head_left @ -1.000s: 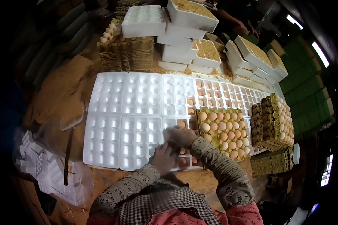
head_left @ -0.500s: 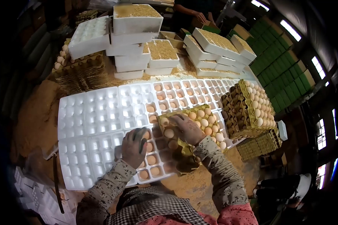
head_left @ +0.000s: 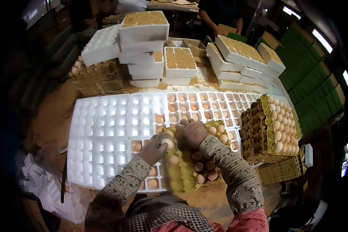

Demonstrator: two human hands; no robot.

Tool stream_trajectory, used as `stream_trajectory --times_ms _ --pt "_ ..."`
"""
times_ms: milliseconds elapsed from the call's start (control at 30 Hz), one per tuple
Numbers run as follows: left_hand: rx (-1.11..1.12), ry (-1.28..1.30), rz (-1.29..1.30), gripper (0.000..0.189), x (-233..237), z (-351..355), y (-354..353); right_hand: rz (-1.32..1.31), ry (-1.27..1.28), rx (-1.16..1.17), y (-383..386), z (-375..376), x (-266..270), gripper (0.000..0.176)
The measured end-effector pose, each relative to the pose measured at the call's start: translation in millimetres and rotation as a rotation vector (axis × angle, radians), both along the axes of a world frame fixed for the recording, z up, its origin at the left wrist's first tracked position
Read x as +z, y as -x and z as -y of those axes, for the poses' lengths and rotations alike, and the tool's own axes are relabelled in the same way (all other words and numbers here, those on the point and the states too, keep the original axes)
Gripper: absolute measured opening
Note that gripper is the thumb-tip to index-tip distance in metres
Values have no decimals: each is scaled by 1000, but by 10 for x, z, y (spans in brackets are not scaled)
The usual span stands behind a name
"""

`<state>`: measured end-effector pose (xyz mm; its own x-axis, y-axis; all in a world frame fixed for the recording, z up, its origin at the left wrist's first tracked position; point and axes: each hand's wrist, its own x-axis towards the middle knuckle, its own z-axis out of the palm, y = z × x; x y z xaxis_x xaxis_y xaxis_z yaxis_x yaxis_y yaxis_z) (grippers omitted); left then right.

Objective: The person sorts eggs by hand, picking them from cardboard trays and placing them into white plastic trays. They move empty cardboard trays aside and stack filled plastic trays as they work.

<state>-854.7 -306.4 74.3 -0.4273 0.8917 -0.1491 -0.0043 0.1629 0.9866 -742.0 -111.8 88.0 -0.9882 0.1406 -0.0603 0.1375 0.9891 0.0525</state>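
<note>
My left hand [head_left: 154, 150] is closed around a pale egg [head_left: 167, 144] at the left edge of a yellow egg tray [head_left: 177, 172]. The tray rests over white foam trays [head_left: 81, 141] with square compartments. My right hand [head_left: 193, 135] is over the upper part of the egg tray, its fingers bent and partly smeared by motion; whether they hold an egg is hidden. Brown eggs [head_left: 205, 167] sit on the tray's right side, and a single egg [head_left: 173, 159] lies near its left edge. A brown egg [head_left: 137, 145] sits in a foam compartment left of my left hand.
A tall stack of egg-filled trays [head_left: 272, 127] stands on the right. Behind are stacked foam boxes [head_left: 144, 33] topped with a sawdust-like material, and another tray stack [head_left: 98, 79] at left. Across the table a person's arms [head_left: 208, 21] are near cardboard boxes. Green boxes [head_left: 309, 81] are piled at far right.
My left hand has moved from the foam compartments to the egg tray's left edge and now holds a pale egg. Fewer eggs sit on the tray's left part. The camera view has shifted.
</note>
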Motion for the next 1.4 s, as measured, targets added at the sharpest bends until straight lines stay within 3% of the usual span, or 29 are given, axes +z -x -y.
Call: stream_trajectory --times_ms 33,100,133,167,233,300,333,367,433,500,533,567,633,700,767,800,867,900,967,1033,1067,1100,1233,1333,1367,1400 --pt "14 8 -5 35 -27 65 10 -5 8 14 -14 -63 13 46" --pt "-111 83 -528 32 123 229 -15 -225 418 -164 -131 -119 345 50" --pt "-203 194 -641 32 295 277 -159 -188 871 -369 -157 -118 519 55" --pt "-190 197 -643 32 327 261 -286 -239 1189 -382 -119 -254 301 56" --pt "-417 256 -1027 39 345 233 -518 -186 713 -186 -17 6 588 57" --pt "-463 302 -1062 44 171 136 -547 36 166 12 190 201 384 54" --pt "-529 338 -1094 49 114 122 -501 148 -42 -32 355 255 65 51" --pt "-521 346 -1102 49 173 167 -428 138 -41 -25 401 263 126 51" --pt "-378 272 -793 52 372 289 -264 82 280 -77 359 210 361 48" --pt "-17 59 -553 52 456 474 109 -102 514 -85 349 125 468 49" --pt "127 -33 -413 49 399 476 347 -105 453 -31 439 121 511 50" --pt "216 1 -615 48 411 472 555 -107 391 18 540 171 582 51" --pt "195 118 -777 44 30 397 974 -143 354 176 899 269 428 50" --pt "-4 330 -827 43 -204 336 1241 -86 221 225 1295 373 135 44" --pt "25 271 -752 41 -242 253 1384 373 282 -129 1639 498 86 37" --pt "54 229 -669 40 -259 199 1456 372 281 -151 1678 395 32 37" --pt "103 104 -719 38 -262 77 1579 -120 464 -63 1661 89 -150 33" --pt "170 -9 -771 36 -267 26 1600 -372 445 -174 1748 41 -212 31" --pt "104 -5 -849 43 -424 -79 1607 -286 399 -440 1870 -18 -331 29" --pt "-106 278 -1315 54 -569 -110 1537 -235 244 -346 1805 -75 -734 28" --pt "-179 267 -1307 62 -695 -84 1565 -178 381 -389 1696 61 -407 28" --pt "-174 253 -1245 64 -563 -39 1569 -319 448 -248 1585 -110 -581 29" --pt "14 -22 -1165 63 -333 104 1410 -318 786 -313 542 -185 497 28" --pt "-62 -160 -1076 61 70 -33 999 -195 507 -144 -119 -256 709 29" --pt "-119 -229 -1037 61 174 -103 826 3 610 -203 -220 -215 738 31" --pt "-126 -268 -1034 61 261 -182 636 41 565 -153 -323 -209 603 31"
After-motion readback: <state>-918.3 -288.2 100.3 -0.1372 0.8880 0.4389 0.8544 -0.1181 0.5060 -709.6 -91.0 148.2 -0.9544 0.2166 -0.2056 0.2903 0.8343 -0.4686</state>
